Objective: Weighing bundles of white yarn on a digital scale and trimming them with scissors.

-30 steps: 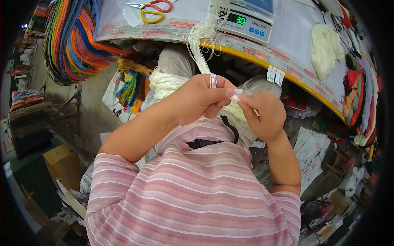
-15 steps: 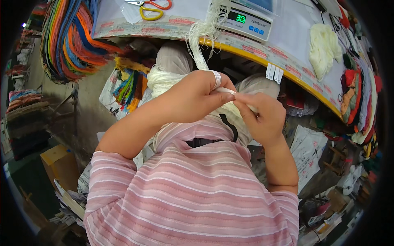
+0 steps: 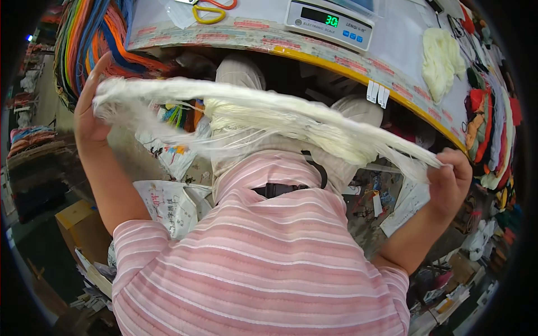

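- Yarn was what I saw first: a long cream-white hank of fibre stretched nearly level across the view, above the lap and in front of the worktop's curved yellow edge.
- I saw the left hand raised at the far left, its fingers closed around the frayed end of the hank.
- I saw the right hand lower, at the far right, with fingers curled into a fist on the thin tail end.
- I judged that the hands were held well apart to pull the strands taut and straight; loose threads drooped under the middle.
- I noted a digital scale on the worktop, with yellow-and-red scissors to its left, both well clear of the hank.
- I noted a small cream tuft lying on the worktop to the right, near coloured bundles along its edge.
- I saw multicoloured yarn skeins hanging at upper left, behind the left hand.
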A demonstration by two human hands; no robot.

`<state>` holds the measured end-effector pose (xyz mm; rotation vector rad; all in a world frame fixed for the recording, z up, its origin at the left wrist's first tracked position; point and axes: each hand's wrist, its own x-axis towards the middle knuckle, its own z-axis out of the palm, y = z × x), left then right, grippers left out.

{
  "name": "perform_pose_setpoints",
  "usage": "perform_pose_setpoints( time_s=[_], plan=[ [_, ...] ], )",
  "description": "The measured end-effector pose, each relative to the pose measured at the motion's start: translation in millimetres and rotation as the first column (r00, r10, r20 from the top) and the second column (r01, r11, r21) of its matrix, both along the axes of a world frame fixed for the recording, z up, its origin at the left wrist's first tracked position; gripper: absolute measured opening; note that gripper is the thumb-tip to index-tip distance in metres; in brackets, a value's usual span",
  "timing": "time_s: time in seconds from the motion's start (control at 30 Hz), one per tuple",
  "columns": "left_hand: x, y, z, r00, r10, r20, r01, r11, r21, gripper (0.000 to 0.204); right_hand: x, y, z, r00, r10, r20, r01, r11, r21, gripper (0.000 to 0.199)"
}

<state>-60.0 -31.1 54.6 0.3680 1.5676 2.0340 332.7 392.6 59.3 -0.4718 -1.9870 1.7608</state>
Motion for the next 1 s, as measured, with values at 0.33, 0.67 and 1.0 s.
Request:
perform_pose_setpoints(
  time_s=[0.33, 0.67, 1.0],
  plan=[
    [5, -56, 5, 0.896, 0.351, -0.272, -0.439, 0.793, -0.423, 0.040, 86, 41, -43, 0.673, -0.194, 0.713, 0.076, 0.978, 0.195, 0.022],
    [16, -23, -104, 0.949, 0.296, 0.109, -0.258, 0.927, -0.272, 0.045, -20, -34, -159, 0.773, -0.164, 0.612, -0.225, 0.832, 0.507, 0.043],
    [72, 62, -8, 0.833, -0.085, -0.546, 0.045, 0.995, -0.086, 0.041, -268, -226, -22, 0.826, 0.564, 0.004, -0.560, 0.818, 0.133, 0.024]
  ],
)
